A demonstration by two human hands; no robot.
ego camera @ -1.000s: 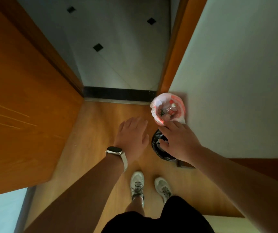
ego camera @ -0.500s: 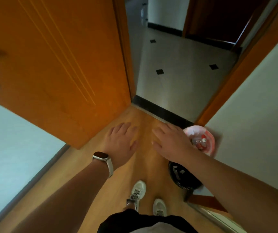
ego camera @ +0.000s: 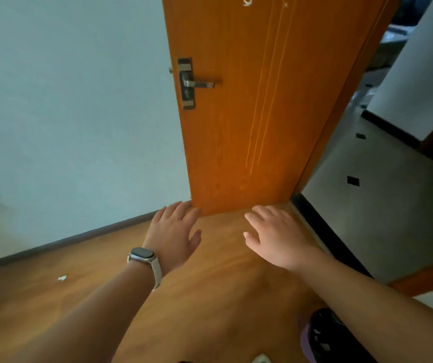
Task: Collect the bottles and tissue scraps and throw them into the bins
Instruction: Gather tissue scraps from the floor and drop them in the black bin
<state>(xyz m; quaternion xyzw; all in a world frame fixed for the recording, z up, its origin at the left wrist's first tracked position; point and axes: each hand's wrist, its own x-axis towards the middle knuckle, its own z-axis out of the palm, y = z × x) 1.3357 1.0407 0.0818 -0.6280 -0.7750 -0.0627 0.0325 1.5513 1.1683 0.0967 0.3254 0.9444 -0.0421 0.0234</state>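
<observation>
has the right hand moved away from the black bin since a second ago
Yes. The right hand was at the black bin's rim; now it is clear of the bin, open over the wood floor, out toward the door.

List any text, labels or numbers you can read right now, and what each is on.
None legible.
Door: white mark at its top edge, cut off, unreadable.
Watch: screen dark, no digits.
Bin: pale flecks on the black liner, too blurred to read.
</observation>
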